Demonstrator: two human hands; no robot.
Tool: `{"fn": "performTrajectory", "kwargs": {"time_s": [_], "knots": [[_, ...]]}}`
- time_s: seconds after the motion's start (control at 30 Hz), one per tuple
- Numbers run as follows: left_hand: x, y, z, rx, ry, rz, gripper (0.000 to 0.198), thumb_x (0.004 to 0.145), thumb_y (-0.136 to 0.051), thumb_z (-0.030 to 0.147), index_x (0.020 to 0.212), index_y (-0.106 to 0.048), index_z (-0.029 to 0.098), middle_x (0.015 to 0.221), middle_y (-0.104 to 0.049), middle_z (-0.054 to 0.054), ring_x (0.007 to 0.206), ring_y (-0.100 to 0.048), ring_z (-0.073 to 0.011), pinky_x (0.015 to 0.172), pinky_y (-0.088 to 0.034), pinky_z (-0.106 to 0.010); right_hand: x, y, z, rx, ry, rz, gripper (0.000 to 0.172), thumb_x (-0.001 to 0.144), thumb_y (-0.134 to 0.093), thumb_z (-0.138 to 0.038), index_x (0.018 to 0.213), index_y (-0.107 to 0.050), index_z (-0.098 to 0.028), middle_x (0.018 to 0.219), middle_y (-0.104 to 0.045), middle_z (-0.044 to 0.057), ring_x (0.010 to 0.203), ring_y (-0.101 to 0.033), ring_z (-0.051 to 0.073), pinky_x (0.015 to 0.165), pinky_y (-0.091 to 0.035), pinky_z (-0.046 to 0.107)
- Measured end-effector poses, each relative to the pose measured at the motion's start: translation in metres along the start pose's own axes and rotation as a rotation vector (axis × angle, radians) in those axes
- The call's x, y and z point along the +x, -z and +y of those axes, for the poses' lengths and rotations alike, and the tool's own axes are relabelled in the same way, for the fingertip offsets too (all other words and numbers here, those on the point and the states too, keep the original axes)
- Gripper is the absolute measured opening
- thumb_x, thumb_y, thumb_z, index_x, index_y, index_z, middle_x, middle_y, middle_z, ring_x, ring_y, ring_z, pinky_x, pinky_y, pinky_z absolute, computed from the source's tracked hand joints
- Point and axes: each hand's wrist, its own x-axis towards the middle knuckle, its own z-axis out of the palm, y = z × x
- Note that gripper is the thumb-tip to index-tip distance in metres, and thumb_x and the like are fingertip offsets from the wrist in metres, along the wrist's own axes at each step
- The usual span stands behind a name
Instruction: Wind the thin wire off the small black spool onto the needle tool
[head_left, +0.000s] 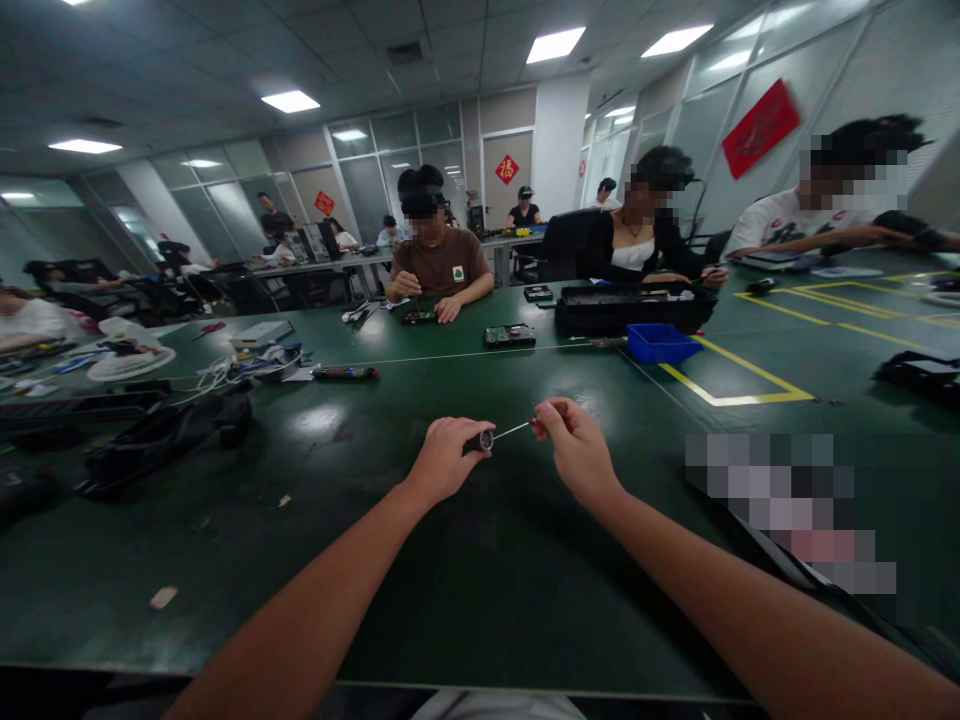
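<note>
In the middle of the head view, my left hand (442,458) grips a small dark cylinder (486,440) between thumb and fingers. Its round, silvery-rimmed end faces right. A thin, shiny metal rod (513,431) runs from that end to my right hand (581,455), whose thumb and fingertips pinch its other end. Whether the rod's left tip enters the cylinder or only touches it, I cannot tell. Both hands are held above the dark green table (480,590).
A blue bin (660,343) and a long black casing (634,312) stand at the far right. Across the table, a person (439,265) works on a small device. Cables (217,372) and black parts (169,440) lie left. A circuit-board device (509,336) sits ahead.
</note>
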Motion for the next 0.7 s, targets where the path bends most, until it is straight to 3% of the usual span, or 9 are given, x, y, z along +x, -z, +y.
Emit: {"fn": "performTrajectory", "kwargs": {"time_s": [0.23,0.7], "knots": [[-0.0001,0.0011,0.0014,0.011,0.009,0.018,0.037,0.086,-0.069,0.025,0.122,-0.064,0.028,0.12,-0.069,-0.003,0.112,-0.058,-0.0238,0.103,-0.037,-0.045,-0.0059,-0.006,0.0001,-0.028,0.028,-0.103,0.022,0.091,-0.056,-0.044,0.09,-0.062,-0.023,0.08,-0.069,0.004,0.075,-0.066,0.021,0.072,-0.051,0.036],[-0.0004,-0.0023,-0.0045,0.033,0.015,0.022,0.04,0.085,-0.069,0.025,0.125,-0.064,0.029,0.118,-0.069,-0.004,0.109,-0.059,-0.0242,0.101,-0.037,-0.045,-0.0093,-0.0037,-0.0012,-0.229,0.137,-0.021,0.019,0.095,-0.05,-0.039,0.095,-0.06,-0.022,0.082,-0.07,0.004,0.078,-0.069,0.021,0.074,-0.05,0.035]]}}
